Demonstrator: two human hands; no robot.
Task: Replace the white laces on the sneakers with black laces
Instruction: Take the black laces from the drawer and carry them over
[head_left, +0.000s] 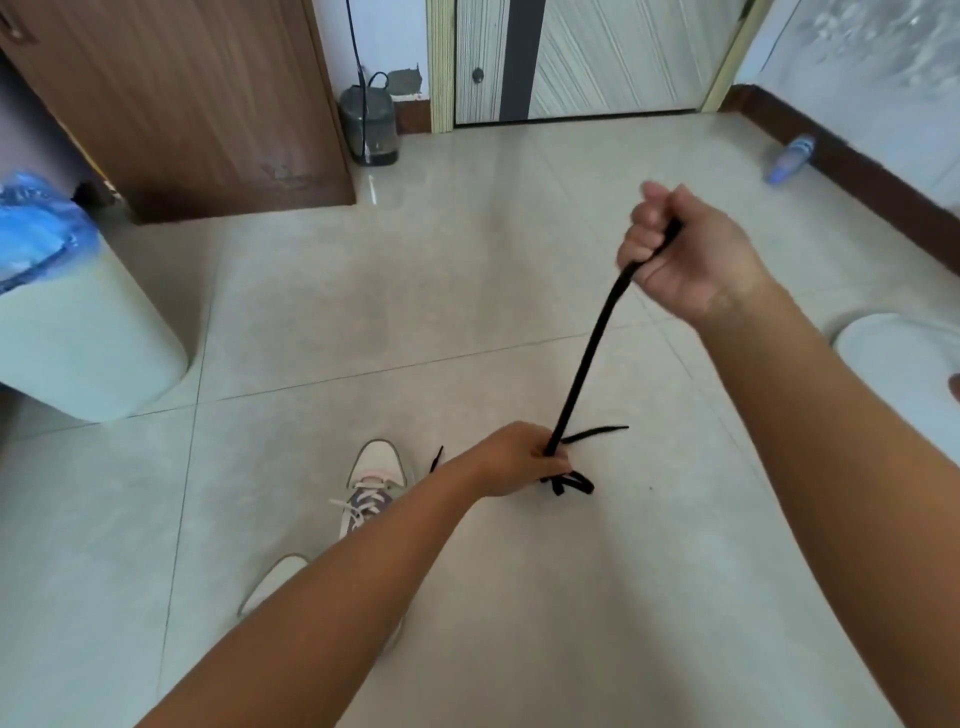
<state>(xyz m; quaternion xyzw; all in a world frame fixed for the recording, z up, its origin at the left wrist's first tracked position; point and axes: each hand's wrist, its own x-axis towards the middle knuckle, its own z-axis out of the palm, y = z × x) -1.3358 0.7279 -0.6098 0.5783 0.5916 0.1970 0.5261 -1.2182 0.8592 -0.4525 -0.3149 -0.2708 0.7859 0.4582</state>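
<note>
Both hands grip black laces (589, 348): right hand (680, 254) fisted high, left hand (519, 457) pinching low near white-laced sneaker (371, 486).

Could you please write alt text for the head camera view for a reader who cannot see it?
Both hands stretch a black lace taut above a tiled floor, the right hand raised, the left hand low. A sneaker with white laces lies beside the left forearm.

Black laces (587, 358) pulled taut between both fists, white-laced sneaker (370, 488) on floor, second sneaker (272, 582) nearer
</note>
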